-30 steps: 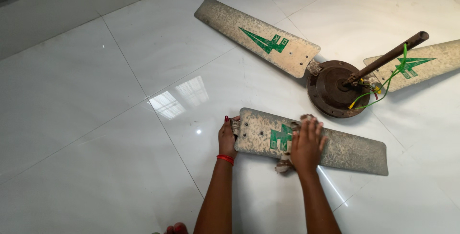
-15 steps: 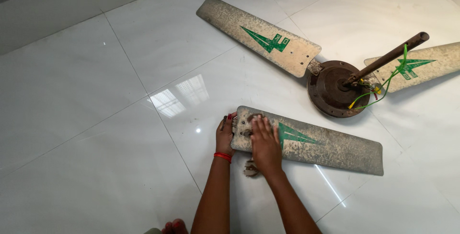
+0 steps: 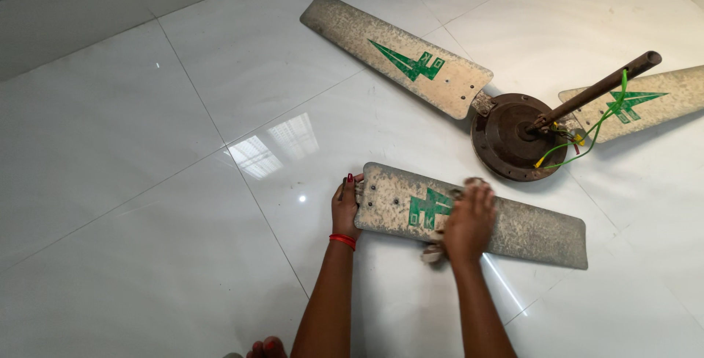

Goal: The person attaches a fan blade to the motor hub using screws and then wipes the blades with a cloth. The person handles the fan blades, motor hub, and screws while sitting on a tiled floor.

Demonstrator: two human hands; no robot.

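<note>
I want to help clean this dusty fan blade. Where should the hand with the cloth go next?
Probably toward the far, wide end. The right hand presses a cloth on the middle of the loose blade, the left hand holds the end with the holes, and the stretch beyond looks speckled with grime.

Left hand (image 3: 345,207) steadies loose fan blade (image 3: 513,226) end — right hand (image 3: 469,222) presses cloth (image 3: 433,252) on blade, white tile floor (image 3: 147,182).

The right hand (image 3: 469,220) hides most of a cloth (image 3: 433,252) and part of the loose blade's (image 3: 513,226) green mark. The far blade (image 3: 660,101) runs off the right edge. Toes (image 3: 264,348) are cut off by the bottom edge.
</note>
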